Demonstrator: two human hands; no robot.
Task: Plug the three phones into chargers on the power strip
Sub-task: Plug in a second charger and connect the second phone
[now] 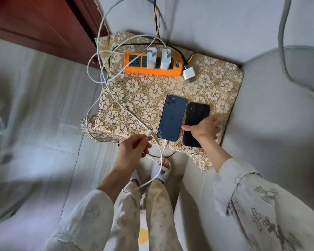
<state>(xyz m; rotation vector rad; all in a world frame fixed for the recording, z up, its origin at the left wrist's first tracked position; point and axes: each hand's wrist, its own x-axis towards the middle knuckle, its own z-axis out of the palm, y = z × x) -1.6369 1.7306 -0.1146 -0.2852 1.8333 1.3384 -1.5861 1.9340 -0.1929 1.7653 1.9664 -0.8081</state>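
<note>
An orange power strip (134, 68) lies at the far side of a small table under a floral cloth (134, 95), with two white chargers (151, 57) plugged in. A third white adapter (188, 74) lies loose at its right end. A dark blue phone (171, 117) lies face down with a white cable plugged into its near end. Beside it lies a black phone (197, 113), and my right hand (204, 128) grips its lower part. My left hand (134, 147) pinches a white cable just behind its free plug (149, 132).
White cables (98, 57) loop off the table's left side down to the floor. A grey sofa (261, 115) borders the table on the right and behind. A dark wooden cabinet (43, 24) stands at the far left. My slippered feet (158, 171) stand below the table edge.
</note>
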